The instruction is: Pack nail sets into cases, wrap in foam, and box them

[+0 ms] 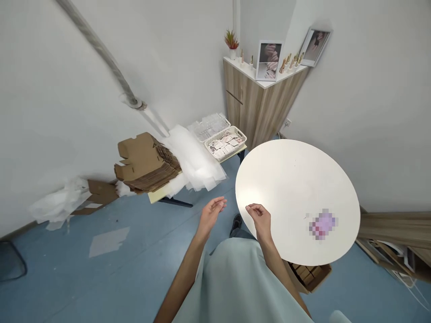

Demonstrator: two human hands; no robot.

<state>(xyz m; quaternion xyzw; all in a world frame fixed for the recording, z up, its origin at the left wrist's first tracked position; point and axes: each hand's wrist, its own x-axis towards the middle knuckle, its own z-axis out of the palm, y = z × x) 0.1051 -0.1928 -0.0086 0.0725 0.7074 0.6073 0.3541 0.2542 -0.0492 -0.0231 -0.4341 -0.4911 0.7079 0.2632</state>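
My left hand (pixel 210 217) hovers over the blue floor, left of a round white table, its fingers curled in toward the thumb. My right hand (pixel 261 220) is above the left edge of the round white table (pixel 289 179), thumb and fingertips drawn together. I see nothing held in either hand. The hands are apart, with their fingertips pointing toward each other. On the table's right part lies a small purple and pink thing (pixel 322 224), blurred into blocks, so its kind is hidden.
A low table at left carries flattened cardboard boxes (pixel 144 161), white foam sheets (pixel 195 157) and a white basket of small packets (pixel 226 143). Behind stands a wooden corner cabinet (pixel 249 98) with picture frames. Under the round table sits a carton (pixel 311 276).
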